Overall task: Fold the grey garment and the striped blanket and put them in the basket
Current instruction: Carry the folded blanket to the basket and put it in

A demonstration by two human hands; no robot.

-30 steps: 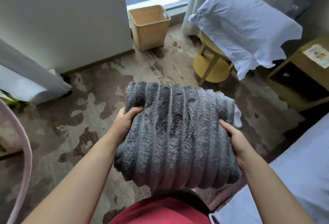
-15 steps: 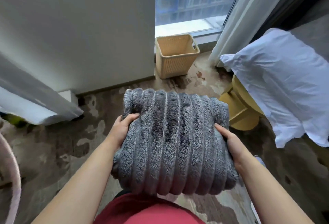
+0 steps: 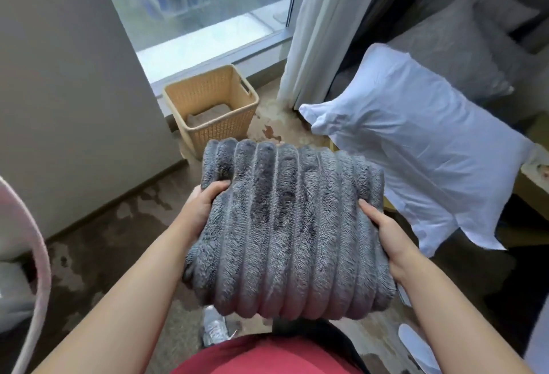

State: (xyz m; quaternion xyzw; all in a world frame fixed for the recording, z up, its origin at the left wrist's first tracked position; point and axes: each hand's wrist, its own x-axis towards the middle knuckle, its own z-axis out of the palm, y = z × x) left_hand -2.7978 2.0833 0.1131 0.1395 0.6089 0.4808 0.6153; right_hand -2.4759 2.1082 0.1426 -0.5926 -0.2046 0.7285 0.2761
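A thick grey ribbed blanket (image 3: 291, 231), folded into a fat bundle, is carried in front of my body. My left hand (image 3: 205, 204) grips its left edge with the thumb on top. My right hand (image 3: 386, 234) grips its right edge the same way. The tan woven basket (image 3: 184, 100) stands on the floor by the window, just beyond the bundle's far left corner. Something grey lies on the basket's bottom; I cannot tell what it is.
A white pillow (image 3: 416, 142) lies on a yellow stool to the right. A white curtain (image 3: 320, 23) hangs right of the basket. A grey wall panel (image 3: 65, 91) rises on the left. A pink hoop edge (image 3: 35, 255) is at far left.
I have walked closer to the basket with the blanket held in both hands; the basket now appears larger and nearer, and its inside shows.
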